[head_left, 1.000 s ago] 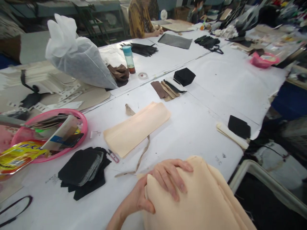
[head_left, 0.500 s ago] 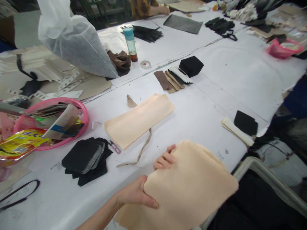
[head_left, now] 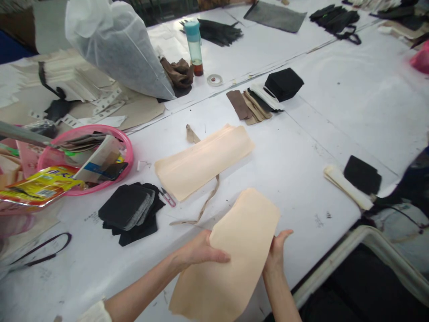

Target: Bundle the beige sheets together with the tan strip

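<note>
At the near edge of the worktop, a peach fabric piece held up between both hands, its lower end hanging past the edge. Left hand closed on the piece's left side, thumb laid across the front, fingers hidden behind. Right hand cupped along the right side, thumb raised against the cloth edge, fingers behind and out of sight. Just beyond the held piece, toward the middle of the worktop, a stack of peach fabric lying flat, with a thin tan strip trailing from under it toward the near edge. Left of that, a pile of black pieces, a small pink snipper just beside it. Nearer the left edge, a pink basket holding cards and a phone, a yellow packet overlapping its rim. Toward the far edge, a white bag, a bottle with a teal cap, and a tape roll. Near the right edge, a black patch resting on cream strips.
</note>
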Action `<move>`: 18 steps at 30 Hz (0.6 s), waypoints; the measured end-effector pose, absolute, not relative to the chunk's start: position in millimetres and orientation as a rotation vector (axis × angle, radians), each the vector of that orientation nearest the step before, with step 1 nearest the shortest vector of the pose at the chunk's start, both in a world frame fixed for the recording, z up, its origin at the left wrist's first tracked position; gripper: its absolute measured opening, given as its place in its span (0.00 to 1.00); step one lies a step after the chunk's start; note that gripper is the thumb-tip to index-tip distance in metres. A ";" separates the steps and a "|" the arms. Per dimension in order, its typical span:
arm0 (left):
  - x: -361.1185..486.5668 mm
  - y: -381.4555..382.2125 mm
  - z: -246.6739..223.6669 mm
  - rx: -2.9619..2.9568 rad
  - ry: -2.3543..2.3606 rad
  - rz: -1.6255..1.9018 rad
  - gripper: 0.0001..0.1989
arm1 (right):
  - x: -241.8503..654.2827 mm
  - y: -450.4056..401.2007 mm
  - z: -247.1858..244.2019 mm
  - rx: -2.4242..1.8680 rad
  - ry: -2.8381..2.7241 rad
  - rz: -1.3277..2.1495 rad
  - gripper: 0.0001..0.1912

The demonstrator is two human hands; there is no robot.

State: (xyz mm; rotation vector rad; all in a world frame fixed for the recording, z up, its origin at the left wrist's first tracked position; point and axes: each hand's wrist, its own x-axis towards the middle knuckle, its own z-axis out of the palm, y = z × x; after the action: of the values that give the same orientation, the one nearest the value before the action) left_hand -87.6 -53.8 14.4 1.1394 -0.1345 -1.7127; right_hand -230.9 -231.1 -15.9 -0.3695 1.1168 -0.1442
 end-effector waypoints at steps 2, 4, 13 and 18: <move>-89.2 -57.3 15.3 1.162 -0.141 -1.703 0.27 | -227.3 -243.1 -16.4 -0.369 1.130 -0.163 0.44; -90.9 -59.3 15.9 1.195 -0.158 -1.689 0.27 | -221.0 -254.1 -14.4 -0.403 1.188 -0.156 0.33; -71.4 -48.5 -30.0 1.248 -0.588 -1.787 0.28 | -219.8 -261.3 50.0 -0.546 1.352 -0.373 0.43; -63.8 -52.5 -53.2 1.470 -0.790 -1.860 0.32 | -238.0 -253.2 74.2 -0.641 1.400 -0.310 0.41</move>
State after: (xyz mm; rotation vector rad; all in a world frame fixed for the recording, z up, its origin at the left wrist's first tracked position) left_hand -63.8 -52.5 -53.2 1.4701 -0.7900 -1.8603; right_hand -238.0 -253.2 74.2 -0.6409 1.3996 -0.3097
